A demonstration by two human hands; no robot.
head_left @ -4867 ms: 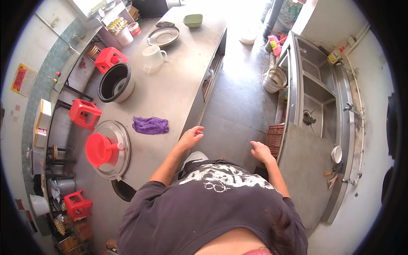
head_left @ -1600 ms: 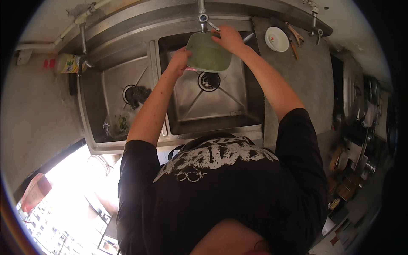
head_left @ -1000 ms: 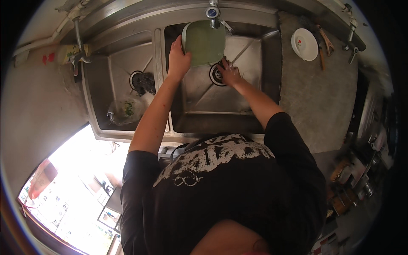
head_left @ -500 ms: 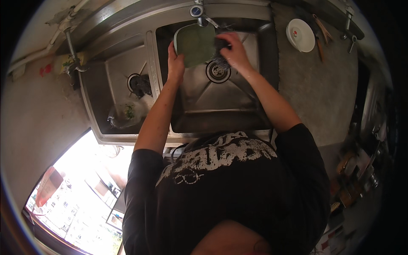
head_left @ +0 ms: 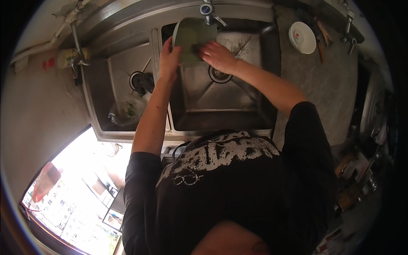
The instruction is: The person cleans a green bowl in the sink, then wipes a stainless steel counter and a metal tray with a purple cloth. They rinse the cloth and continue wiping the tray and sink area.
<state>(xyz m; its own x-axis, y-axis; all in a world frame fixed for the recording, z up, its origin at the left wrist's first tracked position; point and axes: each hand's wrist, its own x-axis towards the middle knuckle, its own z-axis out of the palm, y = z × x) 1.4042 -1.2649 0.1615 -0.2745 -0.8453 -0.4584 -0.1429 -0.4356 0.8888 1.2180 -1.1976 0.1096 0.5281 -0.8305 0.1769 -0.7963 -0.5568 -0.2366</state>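
Green container point(head_left: 189, 32) is held over the right sink basin point(head_left: 212, 95), the left hand point(head_left: 169, 61) having thumb and fingers clamped on its left edge. The right hand point(head_left: 219, 57) reaches inside, its fingers close together by a dark blurred patch point(head_left: 196, 48); whether they grip something, I cannot tell. Beyond is the faucet point(head_left: 207, 9); farther, a white bowl point(head_left: 302, 37) rests on the right counter point(head_left: 314, 95).
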